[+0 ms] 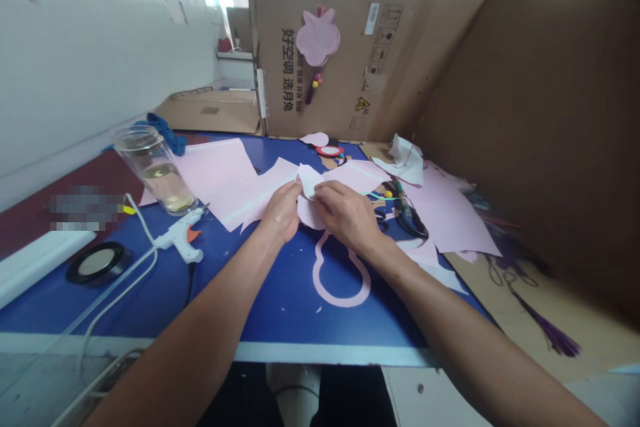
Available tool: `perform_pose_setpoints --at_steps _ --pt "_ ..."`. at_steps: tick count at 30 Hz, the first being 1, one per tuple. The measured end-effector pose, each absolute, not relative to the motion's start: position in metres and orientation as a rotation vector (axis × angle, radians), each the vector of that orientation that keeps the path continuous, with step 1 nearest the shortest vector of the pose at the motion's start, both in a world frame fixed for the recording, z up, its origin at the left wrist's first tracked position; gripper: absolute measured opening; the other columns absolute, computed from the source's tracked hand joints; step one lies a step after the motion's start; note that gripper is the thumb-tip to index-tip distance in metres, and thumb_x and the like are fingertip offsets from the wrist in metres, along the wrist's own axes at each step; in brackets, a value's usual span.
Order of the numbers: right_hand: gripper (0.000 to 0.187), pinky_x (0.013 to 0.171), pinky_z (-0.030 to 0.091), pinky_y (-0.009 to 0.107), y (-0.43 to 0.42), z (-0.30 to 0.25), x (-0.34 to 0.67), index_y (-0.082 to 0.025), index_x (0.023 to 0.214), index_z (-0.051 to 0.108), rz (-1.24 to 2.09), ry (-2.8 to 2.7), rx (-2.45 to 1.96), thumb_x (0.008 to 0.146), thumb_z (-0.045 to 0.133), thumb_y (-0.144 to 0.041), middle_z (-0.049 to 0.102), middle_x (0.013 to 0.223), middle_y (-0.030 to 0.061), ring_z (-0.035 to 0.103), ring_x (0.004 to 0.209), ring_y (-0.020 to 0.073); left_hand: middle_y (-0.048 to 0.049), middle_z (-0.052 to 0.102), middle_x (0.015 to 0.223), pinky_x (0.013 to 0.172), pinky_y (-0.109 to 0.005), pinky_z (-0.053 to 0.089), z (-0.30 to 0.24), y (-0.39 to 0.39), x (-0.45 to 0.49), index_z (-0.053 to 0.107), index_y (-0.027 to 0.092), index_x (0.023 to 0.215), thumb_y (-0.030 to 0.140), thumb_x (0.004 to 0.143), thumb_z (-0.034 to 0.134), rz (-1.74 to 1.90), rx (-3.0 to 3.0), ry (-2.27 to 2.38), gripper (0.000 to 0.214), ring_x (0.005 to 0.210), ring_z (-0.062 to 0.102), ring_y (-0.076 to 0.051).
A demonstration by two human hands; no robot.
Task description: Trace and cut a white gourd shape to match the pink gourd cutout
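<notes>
Both of my hands meet over the middle of the blue table (280,300). My left hand (283,210) and my right hand (347,213) pinch a small pale pink cut-out piece (309,181) between thumbs and fingers, with a rounded pink shape (310,215) under them. Just below my hands lies a pink gourd-shaped paper outline (340,280). Large pink sheets (225,177) spread out to the left and right of my hands.
A glass jar with yellowish liquid (155,170) and a white glue gun (183,237) with its cord lie at left, near a black round lid (97,263). Cardboard walls (540,120) stand behind and right; a pink ornament (317,37) hangs there. Scissors (405,220) and a purple tassel (550,333) lie right.
</notes>
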State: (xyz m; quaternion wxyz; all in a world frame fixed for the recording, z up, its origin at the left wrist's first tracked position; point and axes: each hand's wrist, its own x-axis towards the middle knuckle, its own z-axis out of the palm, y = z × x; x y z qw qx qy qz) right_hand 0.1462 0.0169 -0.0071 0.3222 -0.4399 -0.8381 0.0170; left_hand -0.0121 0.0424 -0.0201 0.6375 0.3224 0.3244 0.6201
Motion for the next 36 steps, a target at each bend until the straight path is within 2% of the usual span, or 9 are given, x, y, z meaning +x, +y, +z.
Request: perform_pose_setpoints --at_steps 4,9,12,15,19,24,36 --pt "0.022 0.096 0.049 0.036 0.021 -0.012 0.147 -0.024 0.111 0.073 -0.005 -2.181 -1.166 0.106 0.052 -0.020 0.074 0.131 0.0094 0.067 0.119 0.0267 -0.0084 0.075 0.086 0.087 -0.037 0.057 -0.023 0.041 -0.010 0.071 0.015 0.093 0.039 0.085 0.086 1.412 0.790 0.690 0.029 0.088 0.073 -0.024" --pt "0.021 0.094 0.049 0.036 0.016 -0.007 0.147 -0.026 0.111 0.077 0.039 -2.246 -1.090 0.105 0.057 -0.027 0.074 0.134 0.0086 0.067 0.119 0.0266 -0.0072 0.078 0.087 0.083 -0.035 0.058 -0.026 0.044 -0.014 0.073 0.014 0.096 0.024 0.076 0.085 1.467 0.851 0.762 0.025 0.088 0.075 -0.025" --pt "0.020 0.085 0.049 0.033 0.014 -0.002 0.148 -0.025 0.096 0.078 0.224 -2.180 -1.068 0.103 0.061 -0.035 0.080 0.105 0.0053 0.071 0.094 0.0228 -0.0087 0.079 0.086 0.086 -0.039 0.061 -0.024 0.048 -0.021 0.073 0.015 0.096 0.022 0.077 0.082 1.503 0.793 0.811 0.023 0.093 0.077 -0.028" --pt "0.022 0.073 0.047 0.032 0.020 0.001 0.152 -0.022 0.088 0.076 0.340 -1.905 -1.145 0.100 0.061 -0.034 0.076 0.085 0.0029 0.066 0.076 0.0197 -0.0107 0.081 0.089 0.087 -0.041 0.064 -0.021 0.050 -0.027 0.075 0.015 0.100 0.021 0.080 0.080 1.504 0.759 0.838 0.021 0.095 0.078 -0.030" --pt "0.014 0.070 0.047 0.031 0.036 -0.001 0.161 -0.020 0.090 0.074 0.540 -1.618 -1.169 0.091 0.066 -0.031 0.074 0.083 0.0025 0.061 0.071 0.0179 -0.0129 0.082 0.095 0.089 -0.043 0.065 -0.015 0.049 -0.028 0.075 0.013 0.104 0.015 0.086 0.074 1.521 0.734 0.846 0.018 0.093 0.079 -0.029" --pt "0.019 0.071 0.048 0.032 0.047 -0.006 0.165 -0.019 0.085 0.074 0.802 -1.488 -1.153 0.082 0.073 -0.038 0.071 0.078 0.0016 0.060 0.073 0.0178 -0.0125 0.082 0.094 0.091 -0.047 0.065 -0.012 0.048 -0.028 0.075 0.012 0.107 0.014 0.089 0.071 1.520 0.735 0.844 0.018 0.088 0.080 -0.029" --pt "0.024 0.064 0.041 0.031 0.044 -0.003 0.163 -0.019 0.088 0.075 0.823 -1.522 -1.211 0.074 0.077 -0.039 0.065 0.073 -0.0012 0.053 0.067 0.0158 -0.0145 0.083 0.099 0.099 -0.049 0.062 -0.014 0.050 -0.029 0.075 0.011 0.106 0.016 0.086 0.077 1.508 0.763 0.766 0.021 0.105 0.079 -0.032"
